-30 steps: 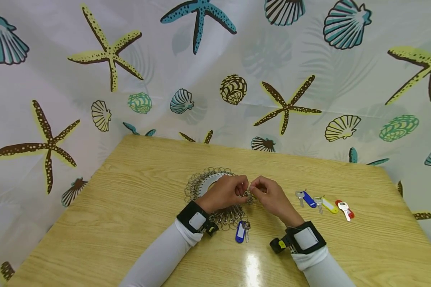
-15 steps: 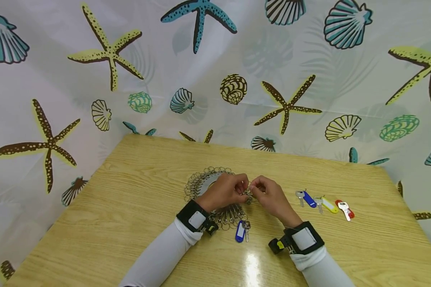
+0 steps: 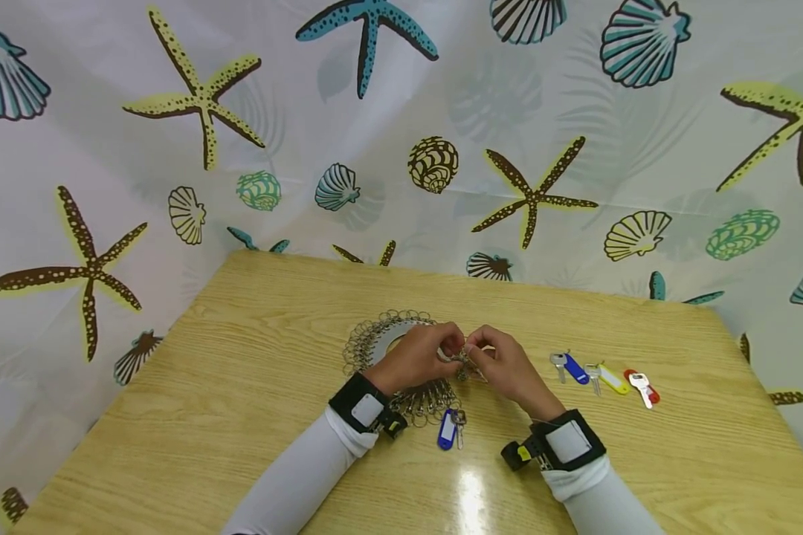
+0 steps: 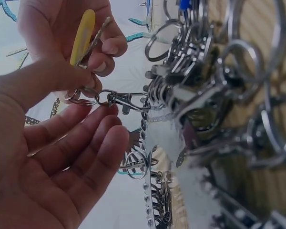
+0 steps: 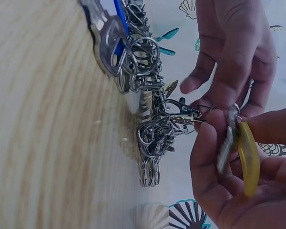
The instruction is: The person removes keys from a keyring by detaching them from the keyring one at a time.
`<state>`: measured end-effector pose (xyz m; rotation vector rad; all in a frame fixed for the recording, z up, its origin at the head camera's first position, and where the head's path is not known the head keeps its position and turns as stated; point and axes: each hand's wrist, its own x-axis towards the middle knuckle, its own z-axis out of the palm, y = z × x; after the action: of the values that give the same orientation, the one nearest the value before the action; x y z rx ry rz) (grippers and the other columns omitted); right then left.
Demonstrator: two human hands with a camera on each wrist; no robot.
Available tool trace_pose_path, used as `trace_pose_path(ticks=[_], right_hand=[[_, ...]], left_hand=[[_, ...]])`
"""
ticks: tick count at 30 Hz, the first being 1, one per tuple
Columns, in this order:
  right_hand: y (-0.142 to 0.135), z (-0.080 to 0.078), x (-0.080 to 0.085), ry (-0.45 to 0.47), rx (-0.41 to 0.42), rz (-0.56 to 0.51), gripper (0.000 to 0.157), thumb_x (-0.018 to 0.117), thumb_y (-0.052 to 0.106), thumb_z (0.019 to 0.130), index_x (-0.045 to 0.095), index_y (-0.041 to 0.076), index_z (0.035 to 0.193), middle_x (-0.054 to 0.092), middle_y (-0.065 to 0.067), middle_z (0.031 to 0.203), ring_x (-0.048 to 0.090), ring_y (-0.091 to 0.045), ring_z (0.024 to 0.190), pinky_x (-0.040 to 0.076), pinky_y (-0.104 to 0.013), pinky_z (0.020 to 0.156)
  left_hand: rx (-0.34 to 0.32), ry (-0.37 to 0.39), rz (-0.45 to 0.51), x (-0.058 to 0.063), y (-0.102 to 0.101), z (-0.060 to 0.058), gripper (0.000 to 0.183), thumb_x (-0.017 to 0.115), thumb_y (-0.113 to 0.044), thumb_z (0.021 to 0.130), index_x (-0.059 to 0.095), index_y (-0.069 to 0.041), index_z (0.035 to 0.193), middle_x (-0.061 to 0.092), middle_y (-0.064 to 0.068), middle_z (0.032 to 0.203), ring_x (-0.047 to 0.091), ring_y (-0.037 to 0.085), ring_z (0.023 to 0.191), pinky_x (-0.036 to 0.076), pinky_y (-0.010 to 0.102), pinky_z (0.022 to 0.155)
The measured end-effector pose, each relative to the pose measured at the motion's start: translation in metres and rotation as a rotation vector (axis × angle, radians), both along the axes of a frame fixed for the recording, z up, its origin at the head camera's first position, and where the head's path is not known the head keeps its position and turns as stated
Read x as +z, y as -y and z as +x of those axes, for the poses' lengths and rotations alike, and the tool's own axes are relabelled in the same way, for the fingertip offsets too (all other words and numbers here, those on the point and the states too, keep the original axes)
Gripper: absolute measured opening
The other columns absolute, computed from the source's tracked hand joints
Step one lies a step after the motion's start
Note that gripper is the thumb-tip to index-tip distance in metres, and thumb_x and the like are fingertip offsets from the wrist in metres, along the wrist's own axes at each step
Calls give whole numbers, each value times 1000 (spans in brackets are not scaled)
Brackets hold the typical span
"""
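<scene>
My left hand point(image 3: 418, 355) pinches a split ring point(image 4: 83, 99) between thumb and fingers, its other fingers loosely spread. A swivel clasp point(image 4: 124, 101) links that ring to the round metal key holder point(image 3: 383, 343). Facing it, my right hand point(image 3: 508, 364) holds a key point(image 5: 227, 138) and a yellow key tag point(image 5: 249, 162) close against the same split ring. Both hands meet over the holder's right side, and the left covers part of it. Whether the key is threaded on the ring cannot be told.
Just in front of the holder lie a blue tag point(image 3: 447, 429) and its key point(image 3: 459, 431). Further right on the wooden table point(image 3: 254, 371) are another blue tag point(image 3: 577, 371), a yellow tag point(image 3: 614, 380) and a red tag point(image 3: 654, 397), with keys. Patterned cloth point(image 3: 375, 134) hangs behind.
Both hands stay nearly in place over the holder's right side. Only small finger shifts show at the ring, and the head view tilts very slightly.
</scene>
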<state>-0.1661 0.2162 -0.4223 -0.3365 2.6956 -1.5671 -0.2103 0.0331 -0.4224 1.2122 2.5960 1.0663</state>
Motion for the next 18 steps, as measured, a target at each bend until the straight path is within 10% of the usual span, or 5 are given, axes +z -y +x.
trace_pose_path(ticks=[18], right_hand=[[-3,1,5,79,140,-113,13,47,5,102,53,-6,100,57,-20,98,66,-40,83,55,-52,71]], left_hand=[[19,-14,-76,3,3,-1,21,69,-25,90,69,-11,105,70,-1,95,64,8,84,53,21,73]])
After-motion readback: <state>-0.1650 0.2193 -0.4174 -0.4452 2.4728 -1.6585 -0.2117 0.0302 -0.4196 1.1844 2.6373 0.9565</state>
